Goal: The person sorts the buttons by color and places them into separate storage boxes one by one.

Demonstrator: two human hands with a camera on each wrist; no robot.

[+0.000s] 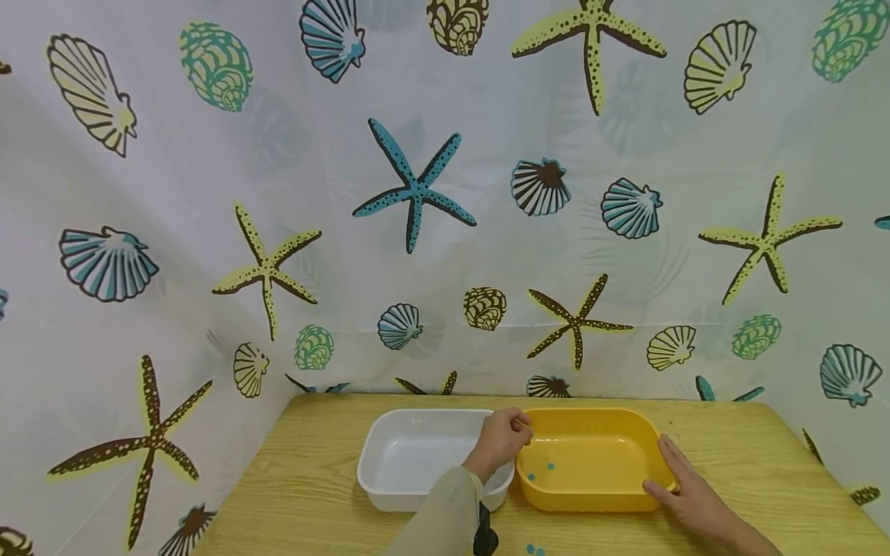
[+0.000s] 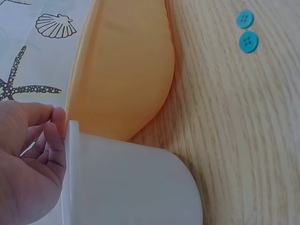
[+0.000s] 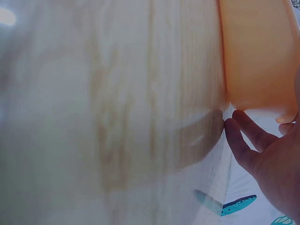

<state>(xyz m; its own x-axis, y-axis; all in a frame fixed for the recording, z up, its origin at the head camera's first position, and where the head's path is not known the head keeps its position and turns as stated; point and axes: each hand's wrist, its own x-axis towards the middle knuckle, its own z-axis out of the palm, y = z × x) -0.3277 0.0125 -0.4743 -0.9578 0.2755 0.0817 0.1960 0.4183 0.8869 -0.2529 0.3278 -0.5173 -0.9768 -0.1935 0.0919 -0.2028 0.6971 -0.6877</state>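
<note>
My left hand (image 1: 502, 439) is held over the meeting ends of a white plastic basin (image 1: 389, 486) and a yellow plastic basin (image 1: 591, 502). Its thumb and forefinger meet at the tips, the other fingers curled, in the left wrist view; I cannot tell whether something small sits between them. Two small blue buttons (image 1: 551, 466) lie in the yellow basin's left part. At that basin's right end, my right hand (image 1: 691, 494) rests with fingers extended along the outside and the thumb at the front rim. Right fingers (image 3: 241, 145) reach the basin's end wall in the right wrist view.
Two more blue buttons (image 2: 248, 42) lie on the wooden table (image 1: 299, 471) in front of the basins. A white curtain (image 1: 487, 262) printed with shells and starfish hangs behind the table and along both sides.
</note>
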